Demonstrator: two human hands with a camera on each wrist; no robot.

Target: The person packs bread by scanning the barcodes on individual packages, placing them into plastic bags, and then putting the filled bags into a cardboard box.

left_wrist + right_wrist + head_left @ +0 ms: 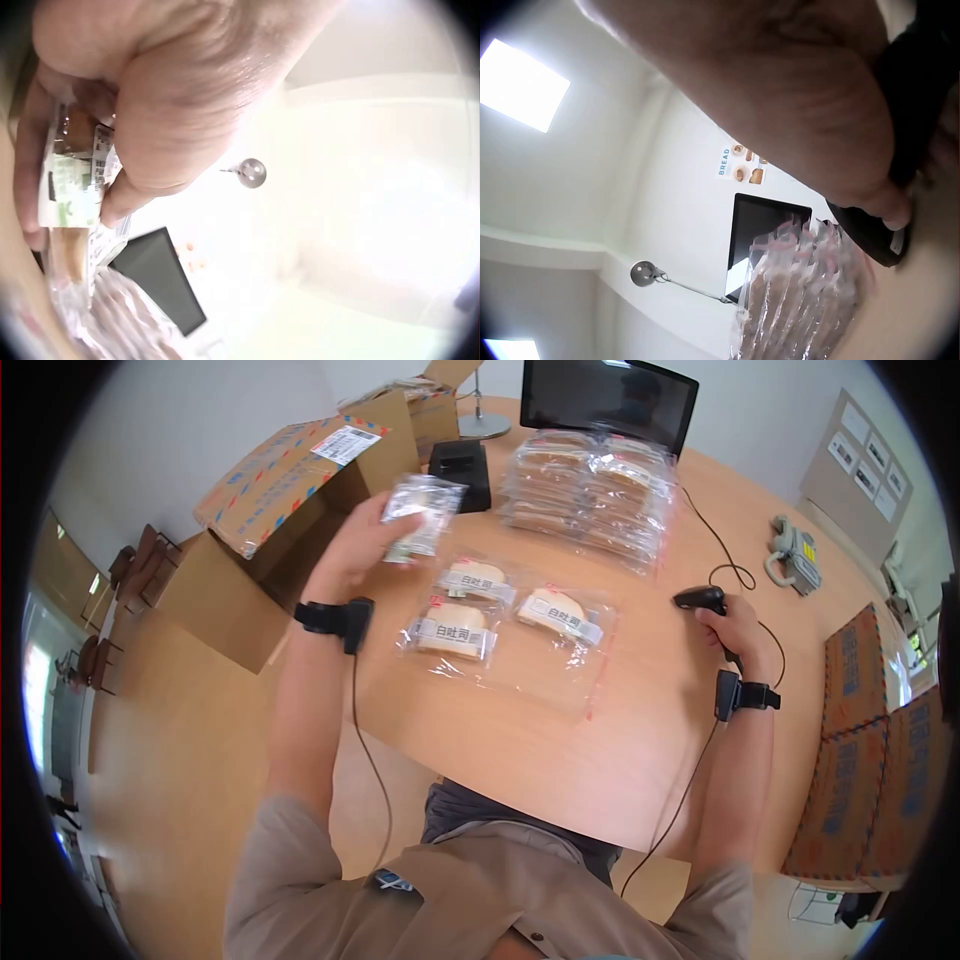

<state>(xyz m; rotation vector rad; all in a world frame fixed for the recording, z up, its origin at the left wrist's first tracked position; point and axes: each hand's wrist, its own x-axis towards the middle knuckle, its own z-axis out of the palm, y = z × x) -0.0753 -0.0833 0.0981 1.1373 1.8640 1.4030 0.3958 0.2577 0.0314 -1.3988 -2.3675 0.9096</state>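
With left hand (362,540) we are pinching a packet (432,500), with right hand (740,630) gripping a scanner (706,600) behind its head (690,598), probably keeping it free.

A: What colour is the monitor (575,398)?

B: Black. It stands on a pale, wood-toned table (520,755).

A: And in front of it?

B: A stack of bagged packs (585,490), brownish under clear plastic with reddish edges. Farther in front of the monitor, three bread packs (455,632) show cream slices, whitish labels with dark characters, and small red marks.

A: To the monitor's left?

B: A brown cardboard box (285,475) with red and blue dashes and a white label, plus a packet (73,187) with a green-and-white label.

A: To its right?

B: A black scanner (700,598), a greyish-beige telephone (797,560) with a yellow patch, and brown boxes (850,800) with dark bluish print.
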